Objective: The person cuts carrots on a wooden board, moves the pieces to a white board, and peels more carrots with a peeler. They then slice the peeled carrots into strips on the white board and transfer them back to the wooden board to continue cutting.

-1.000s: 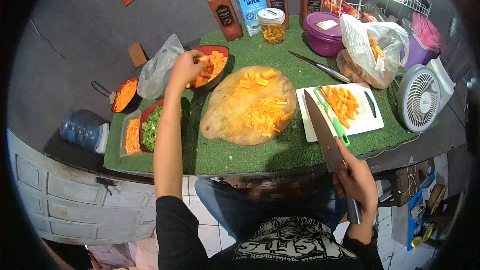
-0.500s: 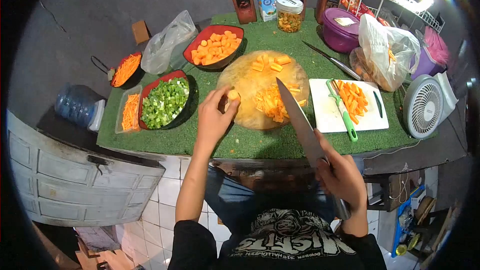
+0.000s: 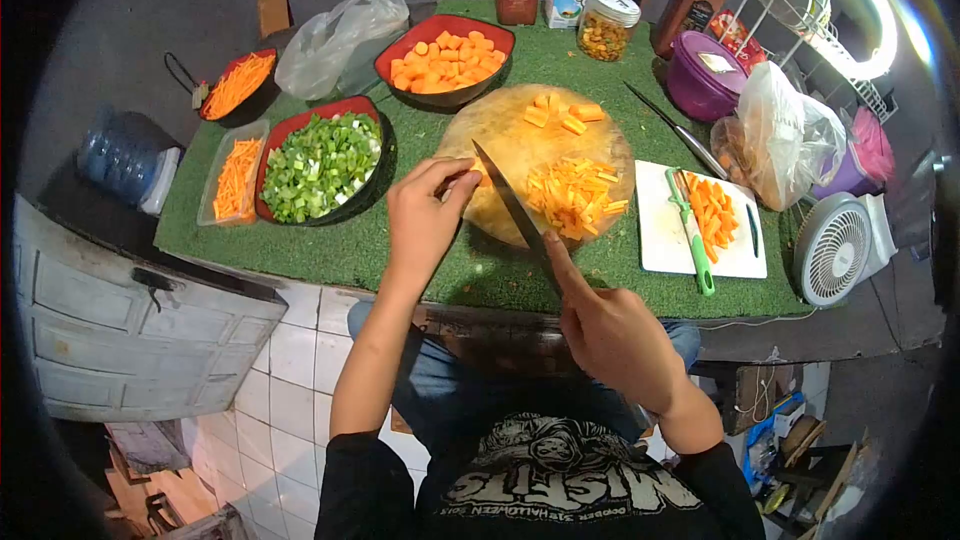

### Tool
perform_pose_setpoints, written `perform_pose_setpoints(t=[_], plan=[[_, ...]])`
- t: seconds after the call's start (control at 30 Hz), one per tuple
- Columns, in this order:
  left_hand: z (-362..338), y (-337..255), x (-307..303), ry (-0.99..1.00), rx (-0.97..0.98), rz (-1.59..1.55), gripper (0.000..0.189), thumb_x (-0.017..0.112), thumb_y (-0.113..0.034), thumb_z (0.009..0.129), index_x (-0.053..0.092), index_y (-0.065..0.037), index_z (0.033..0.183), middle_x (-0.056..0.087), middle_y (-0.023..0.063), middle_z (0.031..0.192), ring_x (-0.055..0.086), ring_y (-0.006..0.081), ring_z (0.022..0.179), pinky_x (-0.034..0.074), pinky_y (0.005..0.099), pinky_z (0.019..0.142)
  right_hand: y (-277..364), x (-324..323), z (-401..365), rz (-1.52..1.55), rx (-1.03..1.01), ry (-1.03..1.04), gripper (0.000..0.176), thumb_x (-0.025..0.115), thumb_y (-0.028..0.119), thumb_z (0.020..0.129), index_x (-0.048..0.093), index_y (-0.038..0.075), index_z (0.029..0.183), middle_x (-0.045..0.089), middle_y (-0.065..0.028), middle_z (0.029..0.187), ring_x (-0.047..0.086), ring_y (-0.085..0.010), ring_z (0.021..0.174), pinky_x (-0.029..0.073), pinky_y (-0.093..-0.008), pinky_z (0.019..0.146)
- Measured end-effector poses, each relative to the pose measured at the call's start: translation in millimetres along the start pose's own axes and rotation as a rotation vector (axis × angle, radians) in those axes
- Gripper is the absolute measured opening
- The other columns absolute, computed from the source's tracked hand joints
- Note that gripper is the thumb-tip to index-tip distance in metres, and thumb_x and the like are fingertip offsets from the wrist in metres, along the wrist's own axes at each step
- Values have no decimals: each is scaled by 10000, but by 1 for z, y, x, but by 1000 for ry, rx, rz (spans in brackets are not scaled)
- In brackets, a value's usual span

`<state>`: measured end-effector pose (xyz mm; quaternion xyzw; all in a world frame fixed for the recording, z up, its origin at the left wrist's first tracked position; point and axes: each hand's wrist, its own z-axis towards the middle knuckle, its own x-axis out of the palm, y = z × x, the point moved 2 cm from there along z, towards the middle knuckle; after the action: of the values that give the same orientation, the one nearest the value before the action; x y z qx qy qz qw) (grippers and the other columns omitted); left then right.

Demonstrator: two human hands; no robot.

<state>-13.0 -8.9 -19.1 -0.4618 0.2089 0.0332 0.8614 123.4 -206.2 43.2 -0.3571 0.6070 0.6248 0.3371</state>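
Observation:
At the left edge of the round wooden chopping board (image 3: 500,120), my left hand (image 3: 428,212) pinches a short carrot piece (image 3: 482,174), its fingers covering much of it. My right hand (image 3: 622,340) is wrapped round the handle of a large kitchen knife (image 3: 518,208), index finger stretched along the blade. The blade slants across the board, its tip right beside the carrot piece. Cut carrot sticks (image 3: 572,195) lie heaped to the right of the blade. Several thicker carrot chunks (image 3: 565,112) rest near the board's far side.
Left stand a bowl of chopped green onions (image 3: 322,165) and a tub of carrot shreds (image 3: 236,180). Behind is a bowl of carrot chunks (image 3: 450,62). Right are a white cutting board (image 3: 655,240) with a green-handled peeler (image 3: 694,245), another knife (image 3: 690,138) and a small fan (image 3: 836,250).
The knife has moved left, from over the cut sticks to the carrot piece in my left hand. My right index finger now lies along the blade. The view has shifted slightly.

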Motion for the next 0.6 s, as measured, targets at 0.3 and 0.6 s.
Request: perform_pose_setpoints(t=[0.3,0.6], plan=[[1,6,2,-37,142,48,141,776,-21,821,751,13,956,738,132,916,718,198,787,555,281,720,6,0,4,33,123,60,814,588,60,873,161,52,1566,635,-255,661,633,-480,617,524,-552,629],[1,4,0,-34,203,35,148,775,13,808,745,16,953,736,139,920,726,226,810,564,300,741,12,1,2,-35,124,69,809,594,60,865,174,15,1556,634,-247,653,638,-463,594,534,-531,599]])
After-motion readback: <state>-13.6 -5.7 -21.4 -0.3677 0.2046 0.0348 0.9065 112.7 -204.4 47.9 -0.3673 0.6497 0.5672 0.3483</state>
